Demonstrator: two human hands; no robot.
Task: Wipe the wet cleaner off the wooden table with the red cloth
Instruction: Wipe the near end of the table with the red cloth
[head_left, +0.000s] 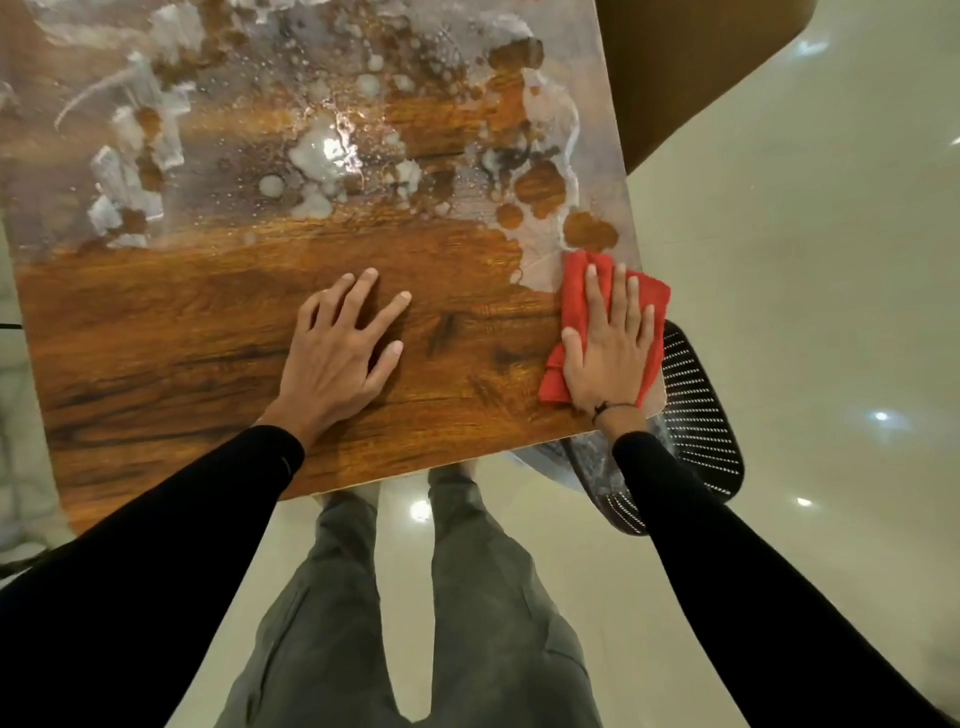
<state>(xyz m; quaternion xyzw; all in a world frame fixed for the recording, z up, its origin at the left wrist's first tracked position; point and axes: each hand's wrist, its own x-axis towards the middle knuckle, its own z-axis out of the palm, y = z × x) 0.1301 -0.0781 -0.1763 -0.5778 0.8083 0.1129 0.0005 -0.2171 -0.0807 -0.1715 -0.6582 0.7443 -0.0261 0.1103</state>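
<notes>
The wooden table (171, 338) fills the upper left of the head view. White, foamy wet cleaner (322, 156) covers its far half in streaks, blobs and droplets, while the near strip shows bare wood grain. A folded red cloth (574, 296) lies at the table's near right corner, at the edge of the wet patch. My right hand (610, 343) presses flat on the cloth with straight fingers. My left hand (337, 343) rests on the bare wood near the middle, fingers spread, holding nothing.
A black mesh chair (701, 415) stands just past the table's right corner, under my right forearm. Glossy pale floor (805, 312) lies to the right and below. My legs stand at the table's near edge. A brown panel (691, 67) sits at the top right.
</notes>
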